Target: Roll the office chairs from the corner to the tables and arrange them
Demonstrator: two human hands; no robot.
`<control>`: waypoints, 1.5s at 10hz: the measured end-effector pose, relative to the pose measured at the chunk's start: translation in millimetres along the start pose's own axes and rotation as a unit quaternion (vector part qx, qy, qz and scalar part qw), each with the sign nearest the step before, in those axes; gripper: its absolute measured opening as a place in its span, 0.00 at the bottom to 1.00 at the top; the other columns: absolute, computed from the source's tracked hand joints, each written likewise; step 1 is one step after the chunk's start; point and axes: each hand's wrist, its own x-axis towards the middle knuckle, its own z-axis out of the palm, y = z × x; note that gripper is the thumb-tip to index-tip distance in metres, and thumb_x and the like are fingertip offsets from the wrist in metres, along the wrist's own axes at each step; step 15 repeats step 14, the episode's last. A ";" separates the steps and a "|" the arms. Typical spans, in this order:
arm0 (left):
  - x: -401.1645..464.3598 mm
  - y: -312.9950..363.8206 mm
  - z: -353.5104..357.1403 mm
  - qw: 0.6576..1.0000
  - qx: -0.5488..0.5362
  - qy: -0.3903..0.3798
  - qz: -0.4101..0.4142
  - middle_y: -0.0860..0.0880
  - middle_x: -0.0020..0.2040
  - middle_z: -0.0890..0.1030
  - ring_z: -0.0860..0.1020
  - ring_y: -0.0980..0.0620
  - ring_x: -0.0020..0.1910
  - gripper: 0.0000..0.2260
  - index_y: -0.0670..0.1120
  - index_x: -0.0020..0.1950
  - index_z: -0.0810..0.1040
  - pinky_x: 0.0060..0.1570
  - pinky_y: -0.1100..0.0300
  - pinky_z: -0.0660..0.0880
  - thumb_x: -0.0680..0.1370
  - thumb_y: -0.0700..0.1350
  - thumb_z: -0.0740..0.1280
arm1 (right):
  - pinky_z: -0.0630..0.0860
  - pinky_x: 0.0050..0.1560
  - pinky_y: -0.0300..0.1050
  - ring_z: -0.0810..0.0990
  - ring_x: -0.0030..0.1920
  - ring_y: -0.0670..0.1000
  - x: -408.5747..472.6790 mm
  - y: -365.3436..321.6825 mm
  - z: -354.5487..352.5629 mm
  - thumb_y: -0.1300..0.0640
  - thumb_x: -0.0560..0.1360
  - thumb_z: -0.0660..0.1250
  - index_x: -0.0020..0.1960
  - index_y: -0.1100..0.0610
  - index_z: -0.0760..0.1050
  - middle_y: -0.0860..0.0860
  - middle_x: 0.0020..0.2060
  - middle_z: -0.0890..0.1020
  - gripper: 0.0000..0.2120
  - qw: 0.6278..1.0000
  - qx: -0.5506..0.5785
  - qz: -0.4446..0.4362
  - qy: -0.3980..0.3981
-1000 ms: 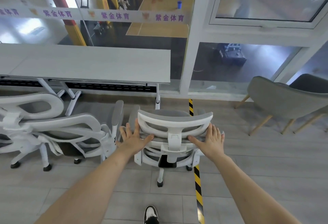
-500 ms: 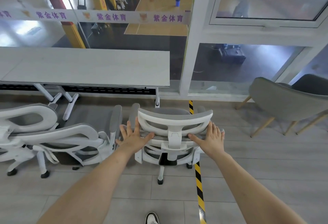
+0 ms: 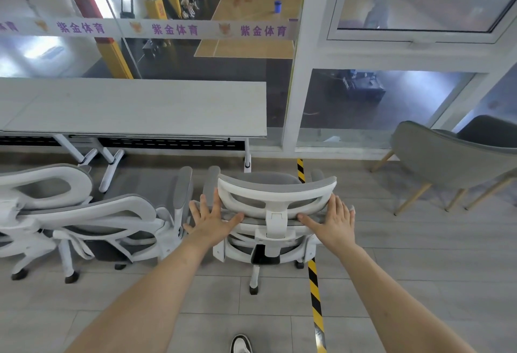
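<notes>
Pressing both palms flat against the back of a white office chair, a person stands behind it on the grey plank floor, facing a long pale bench set against a glass wall. The left hand rests on the left side of the backrest and the right hand on the right side; on each the grip is released, fingers spread and laid on the frame rather than curled round it. The chair lies straight ahead of both hands, equally near to each, its seat pointing toward the bench's right end, with the seat front just short of the bench's near edge. By the look of it, a straight forward shove is what would tuck it in. Just beside it to the left, a second white chair already stands at the bench, armrests nearly touching. A yellow-and-black floor stripe runs under the pushed chair's right side. Well apart to the right stands a grey armchair on wooden legs. The bench top carries nothing visible.
</notes>
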 end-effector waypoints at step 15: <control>-85.6 3.5 27.1 0.997 0.071 0.011 0.038 0.44 0.84 0.36 0.37 0.38 0.82 0.38 0.55 0.85 0.40 0.79 0.33 0.47 0.82 0.68 0.53 | 0.68 0.74 0.58 0.63 0.77 0.58 -79.8 -10.5 -41.5 0.42 0.80 0.61 0.79 0.54 0.64 0.56 0.76 0.67 0.31 0.995 -0.023 -0.022 -0.093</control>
